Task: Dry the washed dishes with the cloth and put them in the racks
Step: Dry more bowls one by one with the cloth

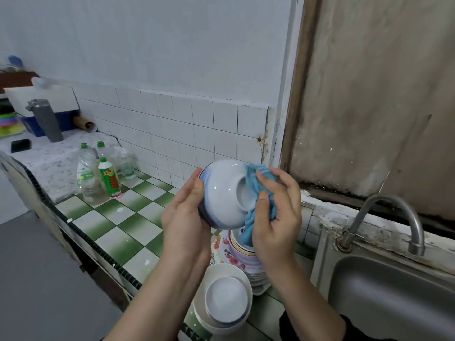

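Observation:
My left hand (186, 215) grips a white bowl with a blue rim (221, 188), held on its side with its foot ring facing right. My right hand (275, 212) presses a blue cloth (256, 175) against the bowl's base; the cloth hangs down below it. Under my hands, a stack of flowered plates and bowls (234, 254) rests on the counter. Closer to me, white bowls (225, 299) stand nested upside down. No rack is in view.
A green-and-white tiled counter (118, 225) runs to the left, with several detergent bottles (98, 173) at its far end. A steel sink (394, 296) with a curved tap (403, 217) lies to the right. A grey flask (46, 119) and boxes stand at the back left.

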A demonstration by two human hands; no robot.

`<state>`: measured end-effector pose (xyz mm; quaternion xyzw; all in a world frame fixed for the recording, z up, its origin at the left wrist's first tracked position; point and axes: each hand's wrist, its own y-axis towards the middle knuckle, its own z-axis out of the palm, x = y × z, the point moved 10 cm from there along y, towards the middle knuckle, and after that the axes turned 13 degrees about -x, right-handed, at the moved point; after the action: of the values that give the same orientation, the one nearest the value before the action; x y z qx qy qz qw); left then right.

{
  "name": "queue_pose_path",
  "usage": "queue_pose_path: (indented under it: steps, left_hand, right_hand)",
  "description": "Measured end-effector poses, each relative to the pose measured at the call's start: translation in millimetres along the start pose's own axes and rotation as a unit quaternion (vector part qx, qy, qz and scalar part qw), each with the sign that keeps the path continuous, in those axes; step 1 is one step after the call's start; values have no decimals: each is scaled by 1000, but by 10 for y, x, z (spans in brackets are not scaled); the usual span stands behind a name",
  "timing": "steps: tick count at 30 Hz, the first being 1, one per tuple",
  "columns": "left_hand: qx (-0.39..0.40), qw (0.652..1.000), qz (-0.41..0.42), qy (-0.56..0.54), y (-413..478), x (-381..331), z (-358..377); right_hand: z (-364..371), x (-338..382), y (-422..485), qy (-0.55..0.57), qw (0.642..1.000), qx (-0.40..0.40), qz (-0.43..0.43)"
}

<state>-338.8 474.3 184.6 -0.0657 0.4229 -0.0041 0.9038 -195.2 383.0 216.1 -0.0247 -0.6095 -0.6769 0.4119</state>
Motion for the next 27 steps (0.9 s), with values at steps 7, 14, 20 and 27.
queue_pose_path:
  steps: [7,14,20,27]
  left_hand:
    - [-2,999,-37,-14,26,132,-51]
    - [-13,999,-7,-36,108,-17,-15]
    - [17,997,-59,-46,35,116,88]
    - [82,995,50,29,-45,-88,187]
  right_hand:
    - [-5,205,-124,-50,994,26,-95]
    - [79,159,-124,-34,994,70,-79]
    - [-45,-133,-283,53,992,-27,112]
    - [168,-593,-17,162,879,11,447]
